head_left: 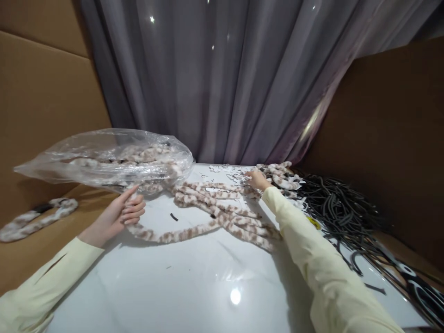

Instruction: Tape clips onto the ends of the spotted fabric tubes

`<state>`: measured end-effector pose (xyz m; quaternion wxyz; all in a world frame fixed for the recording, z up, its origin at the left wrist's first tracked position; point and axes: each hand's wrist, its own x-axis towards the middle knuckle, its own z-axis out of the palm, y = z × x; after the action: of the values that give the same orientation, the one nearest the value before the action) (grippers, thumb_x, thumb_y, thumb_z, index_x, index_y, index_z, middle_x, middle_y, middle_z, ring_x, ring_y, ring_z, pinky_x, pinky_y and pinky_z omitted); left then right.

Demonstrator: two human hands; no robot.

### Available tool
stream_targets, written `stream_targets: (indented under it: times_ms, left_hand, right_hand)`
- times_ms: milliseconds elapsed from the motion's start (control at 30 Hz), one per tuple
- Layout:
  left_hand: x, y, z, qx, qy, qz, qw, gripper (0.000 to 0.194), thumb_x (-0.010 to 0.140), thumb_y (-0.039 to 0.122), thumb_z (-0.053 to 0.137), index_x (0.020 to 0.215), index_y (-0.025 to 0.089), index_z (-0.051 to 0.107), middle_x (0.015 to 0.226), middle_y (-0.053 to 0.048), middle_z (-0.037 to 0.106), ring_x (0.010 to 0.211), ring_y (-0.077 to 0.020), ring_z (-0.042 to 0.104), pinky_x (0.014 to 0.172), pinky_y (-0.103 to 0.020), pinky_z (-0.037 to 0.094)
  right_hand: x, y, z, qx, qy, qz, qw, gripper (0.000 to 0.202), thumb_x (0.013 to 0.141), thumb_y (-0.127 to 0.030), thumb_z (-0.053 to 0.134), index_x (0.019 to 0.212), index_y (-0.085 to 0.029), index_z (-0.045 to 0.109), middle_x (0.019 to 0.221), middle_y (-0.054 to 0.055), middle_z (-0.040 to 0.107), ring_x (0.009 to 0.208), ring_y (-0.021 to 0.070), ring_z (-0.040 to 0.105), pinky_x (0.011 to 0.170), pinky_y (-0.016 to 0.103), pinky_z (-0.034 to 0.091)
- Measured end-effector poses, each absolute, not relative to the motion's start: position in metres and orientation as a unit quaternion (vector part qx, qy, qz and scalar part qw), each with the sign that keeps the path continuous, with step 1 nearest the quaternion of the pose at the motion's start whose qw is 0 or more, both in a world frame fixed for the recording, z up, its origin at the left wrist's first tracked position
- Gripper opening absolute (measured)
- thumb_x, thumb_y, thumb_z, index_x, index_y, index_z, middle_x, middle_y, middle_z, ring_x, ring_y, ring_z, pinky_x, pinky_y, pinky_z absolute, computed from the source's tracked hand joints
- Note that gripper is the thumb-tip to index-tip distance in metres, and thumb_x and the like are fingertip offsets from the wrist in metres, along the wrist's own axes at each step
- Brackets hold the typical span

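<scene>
My left hand (128, 212) is closed around one end of a long plush strip (180, 235), fluffy white with brown spots, with the thumb and first finger stretched out. From there the strip runs right, across a bundle of similar plush strips (208, 203) on the table. At the table's far side, my right hand (258, 179) reaches into small white cut-out pieces (231, 175). Its fingers look drawn together, but anything between them is too small to make out. Just right of it is a heap of plush strips (280, 175).
A clear plastic bag (104, 157) of plush pieces lies back left. One plush loop (38, 217) rests on cardboard. Black cords (336, 203) pile up right, near a yellow object (314, 223) and scissors (412, 277). Cardboard walls (391, 129) flank the white table (180, 286).
</scene>
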<state>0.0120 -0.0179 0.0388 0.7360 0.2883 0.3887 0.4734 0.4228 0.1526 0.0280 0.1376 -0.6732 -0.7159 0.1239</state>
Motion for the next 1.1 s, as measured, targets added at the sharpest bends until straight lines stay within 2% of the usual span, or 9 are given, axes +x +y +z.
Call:
stream_targets:
  times_ms: [167, 500, 800, 1100]
  left_hand:
    - [0.007, -0.019, 0.042, 0.248, 0.390, 0.469, 0.753, 0.052, 0.096, 0.041, 0.023, 0.050, 0.017, 0.031, 0.040, 0.006, 0.024, 0.031, -0.0034, 0.016, 0.031, -0.016, 0.014]
    - [0.013, -0.014, 0.024, 0.238, 0.401, 0.411, 0.783, 0.047, 0.092, 0.040, 0.037, 0.051, 0.017, 0.034, 0.041, 0.007, 0.024, 0.029, -0.0037, 0.022, 0.029, -0.017, 0.020]
    - [0.023, -0.021, 0.022, 0.200, 0.387, 0.389, 0.812, 0.047, 0.092, 0.038, 0.036, 0.050, 0.016, 0.036, 0.040, 0.007, 0.023, 0.027, -0.0036, 0.025, 0.028, -0.016, 0.019]
    - [0.033, -0.026, 0.015, 0.195, 0.402, 0.343, 0.826, 0.046, 0.090, 0.039, 0.039, 0.051, 0.016, 0.035, 0.040, 0.008, 0.021, 0.029, -0.0034, 0.019, 0.029, -0.016, 0.018]
  right_hand:
    - [0.415, 0.176, 0.012, -0.659, -0.749, 0.063, 0.041, 0.030, 0.089, -0.031, 0.052, 0.115, -0.016, 0.053, 0.116, 0.008, 0.055, 0.097, 0.0196, 0.058, 0.081, 0.040, 0.050]
    - [0.402, 0.202, 0.007, -0.634, -0.772, 0.036, -0.024, 0.030, 0.089, -0.031, 0.052, 0.116, -0.016, 0.053, 0.116, 0.008, 0.055, 0.097, 0.0197, 0.058, 0.081, 0.040, 0.050]
    - [0.405, 0.208, -0.015, -0.674, -0.737, 0.019, 0.044, 0.031, 0.089, -0.031, 0.053, 0.116, -0.015, 0.052, 0.115, 0.008, 0.055, 0.097, 0.0199, 0.058, 0.081, 0.040, 0.050]
    - [0.422, 0.215, 0.024, -0.710, -0.684, 0.004, 0.168, 0.031, 0.089, -0.031, 0.052, 0.116, -0.015, 0.053, 0.115, 0.008, 0.056, 0.097, 0.0199, 0.058, 0.081, 0.040, 0.050]
